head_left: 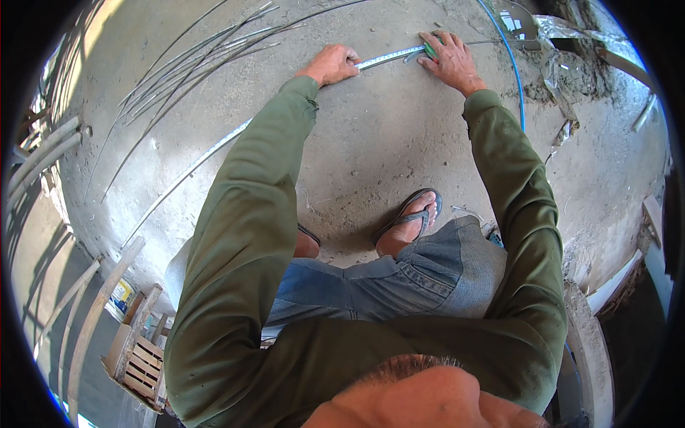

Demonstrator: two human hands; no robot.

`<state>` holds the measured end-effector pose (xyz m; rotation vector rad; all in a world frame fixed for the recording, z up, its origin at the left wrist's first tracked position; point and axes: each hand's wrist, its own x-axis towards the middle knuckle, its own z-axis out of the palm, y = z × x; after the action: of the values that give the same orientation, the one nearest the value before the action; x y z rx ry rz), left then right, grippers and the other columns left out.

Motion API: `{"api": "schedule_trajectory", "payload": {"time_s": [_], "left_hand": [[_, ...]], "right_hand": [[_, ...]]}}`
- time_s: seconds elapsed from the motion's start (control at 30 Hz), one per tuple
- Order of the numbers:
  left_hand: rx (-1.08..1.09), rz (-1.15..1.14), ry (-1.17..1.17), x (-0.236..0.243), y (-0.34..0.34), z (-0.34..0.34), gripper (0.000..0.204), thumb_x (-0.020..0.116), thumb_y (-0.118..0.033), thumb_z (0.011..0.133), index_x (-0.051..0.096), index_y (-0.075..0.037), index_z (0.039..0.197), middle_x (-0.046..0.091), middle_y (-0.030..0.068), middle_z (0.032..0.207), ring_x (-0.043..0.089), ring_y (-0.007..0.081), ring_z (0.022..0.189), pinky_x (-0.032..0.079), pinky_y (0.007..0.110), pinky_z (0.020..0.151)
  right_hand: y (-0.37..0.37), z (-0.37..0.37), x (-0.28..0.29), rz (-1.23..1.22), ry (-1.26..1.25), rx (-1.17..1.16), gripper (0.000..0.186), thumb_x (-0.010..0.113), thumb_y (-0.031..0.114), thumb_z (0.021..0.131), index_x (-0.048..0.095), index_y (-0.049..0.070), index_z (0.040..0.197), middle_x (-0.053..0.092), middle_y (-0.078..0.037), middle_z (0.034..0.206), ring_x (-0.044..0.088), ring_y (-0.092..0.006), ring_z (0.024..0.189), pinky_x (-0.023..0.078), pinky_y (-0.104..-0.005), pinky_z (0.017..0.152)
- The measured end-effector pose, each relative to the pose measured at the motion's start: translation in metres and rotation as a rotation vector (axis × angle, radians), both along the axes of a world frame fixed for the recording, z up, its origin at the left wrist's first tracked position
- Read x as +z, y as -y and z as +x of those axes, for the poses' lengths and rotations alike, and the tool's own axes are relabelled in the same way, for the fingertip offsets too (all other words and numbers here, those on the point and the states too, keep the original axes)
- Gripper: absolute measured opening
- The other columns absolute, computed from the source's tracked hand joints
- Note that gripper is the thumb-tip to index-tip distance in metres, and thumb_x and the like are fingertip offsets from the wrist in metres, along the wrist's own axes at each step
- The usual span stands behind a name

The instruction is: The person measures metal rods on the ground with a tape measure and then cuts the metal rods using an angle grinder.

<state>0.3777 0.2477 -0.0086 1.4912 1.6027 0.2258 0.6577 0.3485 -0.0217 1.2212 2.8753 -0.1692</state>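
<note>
My left hand (332, 65) is closed on the white blade of a tape measure (390, 56), pinching it near the floor. The blade runs from there down and left, past my sleeve, toward the lower left. At the blade's right end, my right hand (455, 64) is closed over the green tape measure case (430, 51), its fingers covering most of it. A thin metal rod (492, 41) shows to the right of my right hand, close to the line of the blade. Whether either hand also grips the rod cannot be made out.
Several thin rods (203, 57) lie on the concrete floor at the upper left. A blue hose (516, 75) curves right of my right hand. Wooden poles (100, 307) and a slatted wooden crate (145, 365) stand lower left. Rubble and plastic sheeting (556, 78) lie upper right.
</note>
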Motion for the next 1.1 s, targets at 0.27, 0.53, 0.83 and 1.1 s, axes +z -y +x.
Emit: {"api": "schedule_trajectory", "payload": {"time_s": [0.27, 0.53, 0.83, 1.1], "left_hand": [[-0.042, 0.054, -0.082, -0.009, 0.001, 0.003, 0.028, 0.072, -0.026, 0.078, 0.073, -0.004, 0.095, 0.07, 0.0166, 0.089, 0.067, 0.0277, 0.081, 0.051, 0.038, 0.076], [0.029, 0.016, -0.086, -0.01, 0.0, 0.003, 0.025, 0.073, -0.027, 0.074, 0.075, -0.008, 0.091, 0.07, 0.0151, 0.086, 0.066, 0.0288, 0.082, 0.051, 0.038, 0.076], [0.034, 0.013, -0.087, -0.008, 0.002, 0.008, 0.025, 0.072, -0.024, 0.078, 0.074, -0.004, 0.093, 0.07, 0.0146, 0.086, 0.066, 0.0249, 0.078, 0.05, 0.037, 0.074], [0.047, -0.003, -0.064, -0.012, 0.0, 0.005, 0.024, 0.073, -0.024, 0.075, 0.074, -0.007, 0.092, 0.07, 0.0143, 0.085, 0.066, 0.0267, 0.08, 0.05, 0.037, 0.074]], "right_hand": [[0.006, 0.001, -0.006, 0.021, -0.017, -0.007, 0.056, 0.056, 0.045, 0.09, 0.041, 0.024, 0.139, 0.042, -0.012, 0.138, 0.034, -0.0328, 0.13, 0.031, -0.0477, 0.105], [0.007, -0.004, -0.001, -0.009, 0.026, -0.024, 0.065, 0.056, 0.052, 0.087, 0.037, 0.022, 0.142, 0.038, -0.013, 0.142, 0.029, -0.0333, 0.134, 0.024, -0.0506, 0.107], [0.008, -0.025, 0.002, -0.095, -0.085, 0.082, 0.067, 0.059, 0.052, 0.081, 0.044, 0.019, 0.136, 0.043, -0.013, 0.137, 0.032, -0.0321, 0.132, 0.025, -0.0515, 0.107], [0.018, -0.034, 0.013, -0.281, -0.137, 0.113, 0.045, 0.06, 0.029, 0.083, 0.051, 0.009, 0.122, 0.051, -0.014, 0.121, 0.045, -0.0314, 0.119, 0.033, -0.0449, 0.103]]}}
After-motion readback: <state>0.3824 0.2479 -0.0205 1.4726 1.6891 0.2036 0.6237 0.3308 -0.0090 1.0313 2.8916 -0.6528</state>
